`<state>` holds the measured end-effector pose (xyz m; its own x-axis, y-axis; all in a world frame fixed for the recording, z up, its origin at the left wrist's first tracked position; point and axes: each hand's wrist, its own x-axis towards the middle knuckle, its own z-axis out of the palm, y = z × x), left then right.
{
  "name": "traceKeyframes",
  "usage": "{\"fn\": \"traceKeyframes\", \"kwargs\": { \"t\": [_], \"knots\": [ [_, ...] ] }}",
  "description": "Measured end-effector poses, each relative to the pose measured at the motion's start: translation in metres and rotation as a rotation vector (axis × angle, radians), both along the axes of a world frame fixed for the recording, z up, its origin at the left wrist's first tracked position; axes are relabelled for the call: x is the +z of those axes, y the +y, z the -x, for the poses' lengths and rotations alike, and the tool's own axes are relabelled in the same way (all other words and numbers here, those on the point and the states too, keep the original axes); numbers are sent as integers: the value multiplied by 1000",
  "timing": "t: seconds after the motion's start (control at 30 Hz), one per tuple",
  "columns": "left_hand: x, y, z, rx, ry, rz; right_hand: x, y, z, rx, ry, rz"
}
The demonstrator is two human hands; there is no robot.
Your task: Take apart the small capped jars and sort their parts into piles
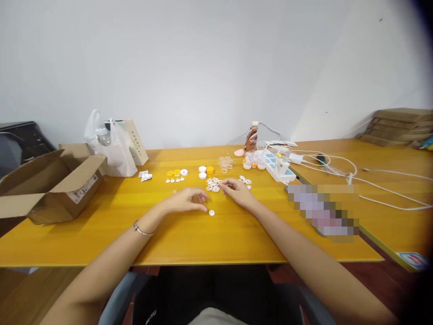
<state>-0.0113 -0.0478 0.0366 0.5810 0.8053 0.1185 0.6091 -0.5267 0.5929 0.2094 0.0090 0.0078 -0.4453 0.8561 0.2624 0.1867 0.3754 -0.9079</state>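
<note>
Taking the small white disc [211, 212], flat on the tabletop [189, 246] between the hands, as the clock's centre, an open cardboard box [79, 192] sits at nine and a plastic bag [118, 160] at ten, probably put there to leave working room. Between ten and eleven, yellow and white round parts [177, 173] line up behind small white stemmed pieces [172, 180], seemingly sorted by kind. At ten, just beside the disc, the left hand [187, 200] has a loose grip, thumb and fingers parted with nothing visible between them. At twelve lies a pile of white cut-out pieces [213, 184], heaped perhaps for easy picking, with clear rings [225, 164] beyond, nearer one. The right hand [235, 192], between one and two, brings thumb and forefinger together at the pile's edge, a pose suited to thin parts; whether its grip has caught one, I cannot tell. A power strip [275, 166] stands at two, apparently kept aside from the small parts.
</note>
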Motion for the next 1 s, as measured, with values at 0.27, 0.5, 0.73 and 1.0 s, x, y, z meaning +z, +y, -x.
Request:
{"fn": "traceKeyframes", "kwargs": {
  "t": [0.27,0.5,0.73,1.0],
  "knots": [
    [-19,-12,-22,-132,-28,-57,2,10,-9,-189,4,-81],
    [-25,-20,-27,-182,-30,-162,-1,20,-20,-362,8,-143],
    [-24,-22,-26,-204,-24,-187,3,70,-57,-785,-33,-240],
    [-25,-25,-26,-261,-9,-227,-8,112,-60,-922,-429,-469]
  ]
}}
